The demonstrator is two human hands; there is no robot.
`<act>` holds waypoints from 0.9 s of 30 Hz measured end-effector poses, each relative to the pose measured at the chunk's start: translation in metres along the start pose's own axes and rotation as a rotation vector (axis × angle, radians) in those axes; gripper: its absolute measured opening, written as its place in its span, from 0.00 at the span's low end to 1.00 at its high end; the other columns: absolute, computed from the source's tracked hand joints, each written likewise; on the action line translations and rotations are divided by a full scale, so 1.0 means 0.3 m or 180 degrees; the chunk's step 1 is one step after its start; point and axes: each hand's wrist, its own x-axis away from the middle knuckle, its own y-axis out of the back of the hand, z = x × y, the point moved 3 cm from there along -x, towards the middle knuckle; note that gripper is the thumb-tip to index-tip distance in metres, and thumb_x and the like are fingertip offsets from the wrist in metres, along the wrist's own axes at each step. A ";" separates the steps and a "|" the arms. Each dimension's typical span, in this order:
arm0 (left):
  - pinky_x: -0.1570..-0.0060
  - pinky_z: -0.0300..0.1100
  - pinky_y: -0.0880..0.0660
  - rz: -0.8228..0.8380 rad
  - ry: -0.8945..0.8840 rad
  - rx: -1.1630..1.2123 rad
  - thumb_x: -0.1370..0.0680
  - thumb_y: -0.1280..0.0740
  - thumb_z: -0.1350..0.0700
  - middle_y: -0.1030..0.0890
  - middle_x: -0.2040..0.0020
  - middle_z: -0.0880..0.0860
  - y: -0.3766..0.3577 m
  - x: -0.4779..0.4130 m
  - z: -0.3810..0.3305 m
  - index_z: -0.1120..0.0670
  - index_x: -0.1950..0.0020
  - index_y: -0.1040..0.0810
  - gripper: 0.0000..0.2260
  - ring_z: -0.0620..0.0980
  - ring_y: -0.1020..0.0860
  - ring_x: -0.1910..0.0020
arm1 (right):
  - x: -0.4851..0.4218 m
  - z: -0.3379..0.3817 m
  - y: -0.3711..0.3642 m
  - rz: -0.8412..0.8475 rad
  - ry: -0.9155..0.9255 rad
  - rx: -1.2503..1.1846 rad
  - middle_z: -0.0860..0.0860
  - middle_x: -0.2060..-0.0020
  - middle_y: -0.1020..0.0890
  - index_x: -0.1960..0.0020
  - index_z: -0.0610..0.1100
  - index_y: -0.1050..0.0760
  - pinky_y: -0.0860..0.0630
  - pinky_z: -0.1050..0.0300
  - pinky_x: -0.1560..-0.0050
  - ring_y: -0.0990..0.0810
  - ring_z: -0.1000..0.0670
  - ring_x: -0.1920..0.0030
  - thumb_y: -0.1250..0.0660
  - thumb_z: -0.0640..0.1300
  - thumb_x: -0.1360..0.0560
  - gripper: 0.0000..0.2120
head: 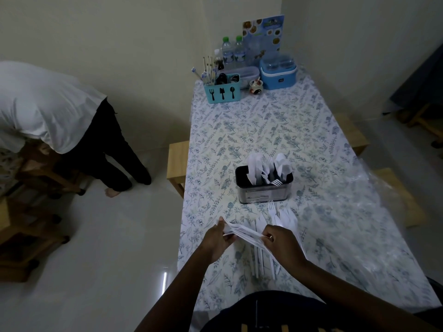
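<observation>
A bundle of white plastic cutlery (pixel 242 232) is held between the two hands, just above the near edge of the table (pixel 323 149) and closer to its near left corner. One end of the bundle is gripped by the left hand (pixel 219 238), whose fingers are curled round it with the thumb on top. The other end is pinched by the right hand (pixel 279 240), whose fingers are bent closed over it. The bundle is stretched slantwise from the left hand down to the right one.

Under and just beyond the right hand, loose white forks and knives (pixel 272 212) are laid on the flowered cloth. Beyond them, near the middle of the table, a black cutlery holder (pixel 263 192) is placed, and more white pieces are stood upright in it. A pale label is seen on its front, but the writing is too small to be read.

At the far left corner a teal caddy (pixel 221 92) is printed with black shapes of a fork, a blade-like tool and a spoon. Behind it two water bottles (pixel 233 52) with green caps are stood beside a picture card (pixel 263 34) of dishes. To the right of the caddy a blue box (pixel 278 73) is placed. The words on the bottles, card and box cannot be read.
</observation>
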 end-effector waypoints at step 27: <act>0.48 0.47 0.21 0.0169 -0.0050 -0.0619 0.23 0.34 0.51 0.19 0.47 0.63 -0.054 -0.006 0.028 0.63 0.48 0.22 0.15 0.58 0.20 0.49 | -0.004 -0.004 0.013 0.0103 0.0490 0.0136 0.53 0.65 0.27 0.60 0.43 0.25 0.34 0.62 0.64 0.28 0.54 0.65 0.31 0.41 0.26 0.05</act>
